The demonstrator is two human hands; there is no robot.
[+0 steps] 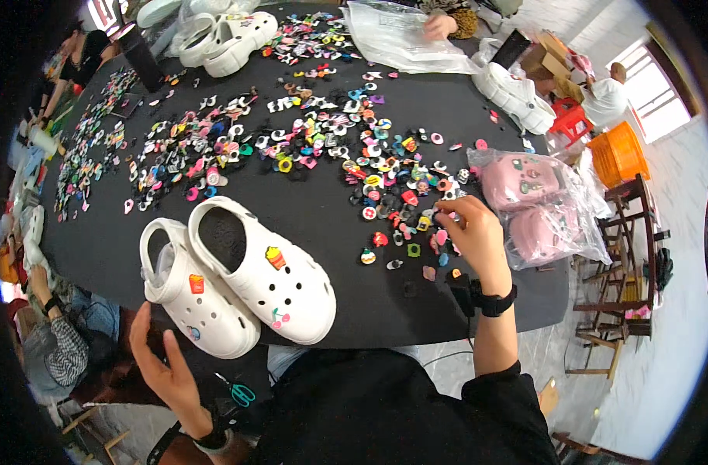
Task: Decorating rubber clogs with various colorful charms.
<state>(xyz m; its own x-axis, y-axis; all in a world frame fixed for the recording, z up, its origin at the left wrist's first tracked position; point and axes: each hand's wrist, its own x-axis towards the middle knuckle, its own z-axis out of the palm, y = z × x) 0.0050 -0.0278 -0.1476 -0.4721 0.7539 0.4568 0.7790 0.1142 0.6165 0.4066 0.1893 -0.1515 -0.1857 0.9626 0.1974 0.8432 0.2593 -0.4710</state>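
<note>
A pair of white clogs stands on the black table in front of me. The left clog [214,314] carries a red fries charm [196,284] and a small blue charm near its toe. On the right clog [296,298] sit a yellow-and-red fries charm [274,257] and a pink cherry charm [280,316]. My left hand [168,372] is open beside the left clog's heel, thumb and fingers apart. At the right, my right hand [478,236] pinches at the edge of the loose shoe charms [373,182]; whatever lies between its fingertips is too small to make out.
Two pink clogs in clear plastic bags [536,205] lie right of my right hand. More white clogs [230,43] stand far left, another white pair [513,97] far right. Across the table, another person's hand [440,27] rests by a clear plastic bag [400,35]. Teal-handled scissors [242,395] lie near my left wrist.
</note>
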